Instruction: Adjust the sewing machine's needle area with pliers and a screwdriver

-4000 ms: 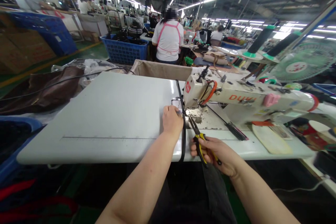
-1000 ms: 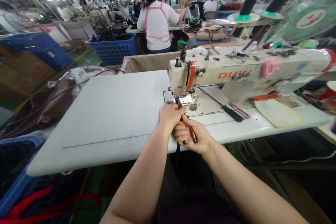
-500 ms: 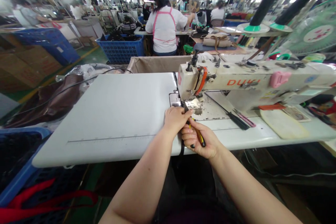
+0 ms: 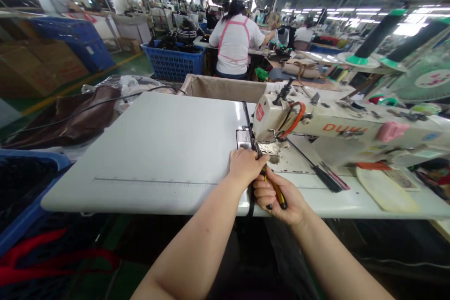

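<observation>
Under the sewing machine (image 4: 316, 131) head, a black strap (image 4: 251, 197) runs off the worktop (image 4: 158, 150) edge; left hand (image 4: 246, 166) pinches it, right hand (image 4: 277, 199) clenches yellow-handled scissors (image 4: 276, 190). Blades so near the fingers could nick them.

sewing machine (image 4: 337, 131) | orange lettering "DU…", remaining letters unreadable
</observation>
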`<act>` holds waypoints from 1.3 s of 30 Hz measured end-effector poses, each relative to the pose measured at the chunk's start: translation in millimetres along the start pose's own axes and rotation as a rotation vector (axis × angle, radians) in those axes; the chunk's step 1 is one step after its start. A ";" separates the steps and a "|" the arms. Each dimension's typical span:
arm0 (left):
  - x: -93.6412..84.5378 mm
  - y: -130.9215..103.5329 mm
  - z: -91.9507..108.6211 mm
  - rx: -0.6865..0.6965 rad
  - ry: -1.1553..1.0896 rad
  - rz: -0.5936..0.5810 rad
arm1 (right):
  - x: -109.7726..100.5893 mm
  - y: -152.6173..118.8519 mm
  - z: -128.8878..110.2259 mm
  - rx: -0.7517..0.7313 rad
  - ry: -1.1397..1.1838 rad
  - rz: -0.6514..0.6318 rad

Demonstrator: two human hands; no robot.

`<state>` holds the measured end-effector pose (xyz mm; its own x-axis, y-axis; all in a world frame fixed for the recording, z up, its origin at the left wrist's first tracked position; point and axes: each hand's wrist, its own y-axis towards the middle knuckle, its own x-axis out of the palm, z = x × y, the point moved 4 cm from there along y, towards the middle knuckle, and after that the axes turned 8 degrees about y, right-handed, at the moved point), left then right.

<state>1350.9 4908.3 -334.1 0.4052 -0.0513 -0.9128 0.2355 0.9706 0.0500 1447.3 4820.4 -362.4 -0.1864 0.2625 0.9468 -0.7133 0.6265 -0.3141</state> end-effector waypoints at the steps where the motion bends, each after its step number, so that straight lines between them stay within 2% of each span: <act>1: 0.3 -0.5 0.3 0.013 -0.003 0.006 | -0.1 -1.5 -1.3 -0.001 0.006 0.001; 7: 0.3 -4.2 3.7 0.028 0.004 0.029 | -4.0 -6.0 -8.5 0.027 -0.028 0.007; 12: -2.0 -5.0 5.0 0.012 0.011 0.014 | -4.4 -3.7 -8.3 -0.017 -0.124 0.043; 23: -4.4 -0.4 6.7 -0.042 0.039 -0.066 | -4.8 -4.1 -5.1 0.058 -0.012 -0.021; 39: -2.2 0.6 5.6 -0.039 0.052 -0.062 | 0.4 -3.1 -2.4 0.053 0.026 -0.056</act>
<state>1355.1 4907.7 -329.8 0.3438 -0.1006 -0.9336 0.2237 0.9744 -0.0226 1451.0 4820.3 -361.2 -0.1283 0.2475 0.9604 -0.7568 0.6014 -0.2561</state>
